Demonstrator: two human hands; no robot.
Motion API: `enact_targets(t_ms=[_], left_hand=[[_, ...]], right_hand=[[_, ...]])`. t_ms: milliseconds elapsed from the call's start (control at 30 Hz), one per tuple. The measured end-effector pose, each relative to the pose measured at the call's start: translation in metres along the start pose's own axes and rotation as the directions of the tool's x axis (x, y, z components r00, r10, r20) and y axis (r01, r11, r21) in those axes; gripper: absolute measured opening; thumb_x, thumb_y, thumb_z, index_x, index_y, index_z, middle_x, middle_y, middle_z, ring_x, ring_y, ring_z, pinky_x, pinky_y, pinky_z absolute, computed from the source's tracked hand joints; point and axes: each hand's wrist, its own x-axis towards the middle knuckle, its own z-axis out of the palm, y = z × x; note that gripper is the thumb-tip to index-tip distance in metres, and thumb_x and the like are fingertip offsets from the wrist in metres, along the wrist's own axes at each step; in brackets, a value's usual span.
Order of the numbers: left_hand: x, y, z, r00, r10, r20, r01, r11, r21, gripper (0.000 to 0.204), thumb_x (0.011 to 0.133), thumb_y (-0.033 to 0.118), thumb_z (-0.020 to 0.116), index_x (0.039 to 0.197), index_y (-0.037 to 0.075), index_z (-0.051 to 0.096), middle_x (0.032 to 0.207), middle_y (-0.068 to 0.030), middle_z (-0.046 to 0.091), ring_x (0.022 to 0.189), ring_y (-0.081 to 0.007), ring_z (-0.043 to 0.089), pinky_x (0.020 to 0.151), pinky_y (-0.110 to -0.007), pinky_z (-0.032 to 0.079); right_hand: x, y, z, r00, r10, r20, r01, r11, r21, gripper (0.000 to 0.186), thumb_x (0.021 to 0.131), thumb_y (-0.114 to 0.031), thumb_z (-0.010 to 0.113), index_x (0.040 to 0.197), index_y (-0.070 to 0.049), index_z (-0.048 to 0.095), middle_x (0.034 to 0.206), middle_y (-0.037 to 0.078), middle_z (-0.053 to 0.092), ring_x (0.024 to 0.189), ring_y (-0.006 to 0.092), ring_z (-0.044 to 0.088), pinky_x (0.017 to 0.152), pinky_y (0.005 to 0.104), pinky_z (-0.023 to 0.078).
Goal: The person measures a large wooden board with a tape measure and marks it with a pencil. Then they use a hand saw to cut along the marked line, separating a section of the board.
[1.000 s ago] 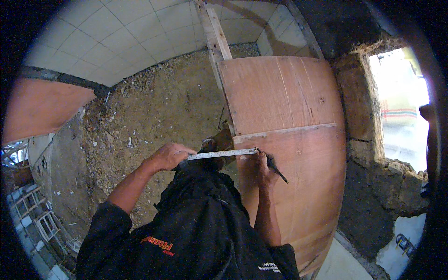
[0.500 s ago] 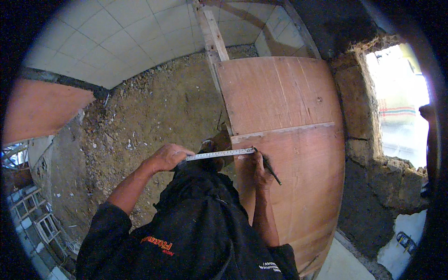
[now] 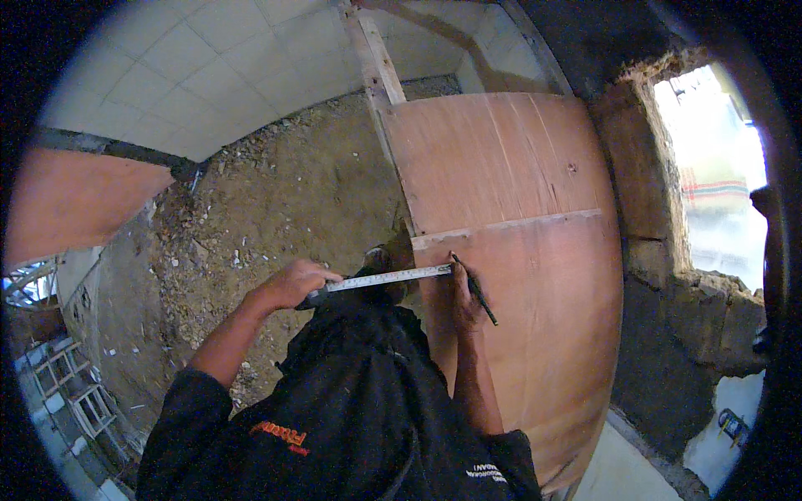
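My left hand (image 3: 289, 284) is closed around the dark case of a tape measure (image 3: 314, 298). Its pale blade (image 3: 386, 278) stretches rightward across the front of my body to the plywood panel (image 3: 535, 334). The blade's end lies over the panel near its left edge. At that end is my right hand (image 3: 469, 311), fingers closed on a dark pencil (image 3: 476, 292). One tip of the pencil sticks up just past the blade's end; the other slants down to the right. Whether the right fingers also pinch the blade is hard to tell.
A wooden strip (image 3: 510, 227) crosses the panel, and a timber beam (image 3: 373, 71) runs along its left side and beyond. Rubble-strewn dirt floor (image 3: 284, 192) lies left. A rough window opening (image 3: 710, 184) is at right, a ladder-like frame (image 3: 75, 384) at lower left.
My left hand has shifted slightly left and down, and more of the tape case shows. The pencil's upper tip now rises above the blade's end. The whole view has shifted a little.
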Motion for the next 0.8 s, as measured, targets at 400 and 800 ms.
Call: enact_targets(t_ms=[400,800], left_hand=[[-0.055,-0.016,0.008,0.965,-0.259,0.044,0.263,0.941,-0.214,0.048,0.086,0.026,0.049,0.12,0.003,0.074,0.098,-0.0091,0.075,0.081,-0.016,0.063,0.077,-0.031,0.05],[-0.055,-0.012,0.016,0.976,-0.219,-0.012,0.214,0.963,-0.165,0.046,0.087,0.025,0.049,0.12,0.004,0.074,0.086,-0.0099,0.071,0.075,-0.0164,0.061,0.073,-0.032,0.05]], right_hand=[[-0.001,-0.005,-0.003,0.959,0.282,0.011,-0.277,0.948,-0.158,0.028,0.104,-0.027,0.061,0.113,-0.002,0.07,0.098,0.007,0.073,0.091,0.0141,0.066,0.081,0.0297,0.053],[0.002,-0.042,-0.008,0.945,0.325,0.046,-0.326,0.945,0.021,0.026,0.103,-0.026,0.062,0.111,-0.002,0.07,0.093,0.004,0.07,0.087,0.0127,0.063,0.077,0.0298,0.051]])
